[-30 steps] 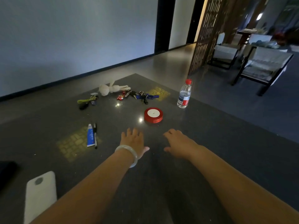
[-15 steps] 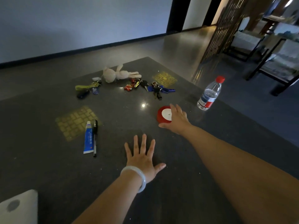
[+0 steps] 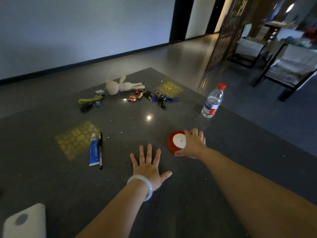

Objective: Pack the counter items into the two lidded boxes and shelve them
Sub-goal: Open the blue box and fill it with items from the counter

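R hand [image 3: 193,144] grip on red ribbon spool [image 3: 176,140]; L hand [image 3: 149,166] flat on counter [image 3: 171,203].

Red ribbon spool [image 3: 176,140], white centre; blue-and-white tube [image 3: 94,150]; black pen [image 3: 100,150]; cream plush rabbit [image 3: 122,86]; dark speckled counter [image 3: 171,194] with yellow brick-patterned patches [image 3: 76,140].

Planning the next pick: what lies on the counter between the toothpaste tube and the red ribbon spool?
In the head view, only the left hand, flat on the bare counter, lies between the toothpaste tube and the red ribbon spool.
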### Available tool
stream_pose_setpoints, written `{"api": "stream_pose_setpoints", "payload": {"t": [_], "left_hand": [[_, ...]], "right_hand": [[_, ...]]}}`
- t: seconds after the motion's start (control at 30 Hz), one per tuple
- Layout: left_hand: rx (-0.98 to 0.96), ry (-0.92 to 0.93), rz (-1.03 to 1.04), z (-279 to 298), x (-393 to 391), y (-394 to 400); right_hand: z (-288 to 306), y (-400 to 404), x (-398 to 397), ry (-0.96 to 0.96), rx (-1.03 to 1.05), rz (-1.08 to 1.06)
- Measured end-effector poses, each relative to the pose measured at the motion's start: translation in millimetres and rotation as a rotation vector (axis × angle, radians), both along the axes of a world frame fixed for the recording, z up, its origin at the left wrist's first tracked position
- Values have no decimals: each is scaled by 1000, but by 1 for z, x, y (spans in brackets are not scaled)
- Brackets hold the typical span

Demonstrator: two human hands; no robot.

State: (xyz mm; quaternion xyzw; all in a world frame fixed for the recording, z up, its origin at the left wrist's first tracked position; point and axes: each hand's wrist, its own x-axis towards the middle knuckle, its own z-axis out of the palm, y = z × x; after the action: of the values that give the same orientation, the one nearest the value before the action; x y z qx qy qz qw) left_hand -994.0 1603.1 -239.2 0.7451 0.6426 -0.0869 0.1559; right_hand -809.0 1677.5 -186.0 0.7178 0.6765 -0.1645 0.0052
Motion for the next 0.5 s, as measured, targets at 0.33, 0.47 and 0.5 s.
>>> {"api": "stream_pose_setpoints", "payload": {"t": [0.33,0.47,0.5], "left_hand": [[73,-539,74,40,39,-50],[-181,-901,105,71,84,-73],[-280,-1006,122,79,96,-82]], "right_hand": [[6,-135,64,205,-33,-196],[33,-180,89,282,73,-199],[40,-193,96,287,110,-186]]}}
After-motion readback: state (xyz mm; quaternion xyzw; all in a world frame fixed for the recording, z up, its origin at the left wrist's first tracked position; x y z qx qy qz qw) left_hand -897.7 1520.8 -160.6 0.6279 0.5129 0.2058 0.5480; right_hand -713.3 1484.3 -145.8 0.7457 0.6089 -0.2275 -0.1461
